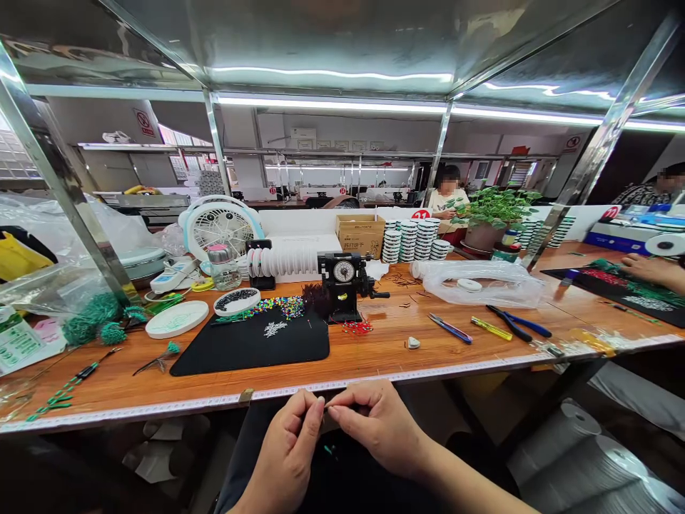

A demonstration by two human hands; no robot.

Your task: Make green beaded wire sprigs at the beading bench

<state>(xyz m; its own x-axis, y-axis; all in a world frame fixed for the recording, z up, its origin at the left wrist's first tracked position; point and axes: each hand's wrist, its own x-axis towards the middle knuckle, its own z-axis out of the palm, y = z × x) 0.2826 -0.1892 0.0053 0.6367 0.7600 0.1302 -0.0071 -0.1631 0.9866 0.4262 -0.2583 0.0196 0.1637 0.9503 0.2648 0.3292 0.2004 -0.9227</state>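
My left hand and my right hand meet just in front of the table's front edge, above my dark-clothed lap. Both are closed in a pinch, thumb against finger, with the fingertips almost touching. Whatever they hold is too small to make out. Below the fingertips shows a tiny green piece; I cannot tell whether it hangs from them. Beyond the hands, a black mat carries small silver pieces and multicoloured beads.
Behind the mat stands a hand-cranked counter machine beside a row of white spools. To the right lie tweezers, a yellow-handled tool and blue pliers. Green-tipped wires lie left. A co-worker's hand is far right.
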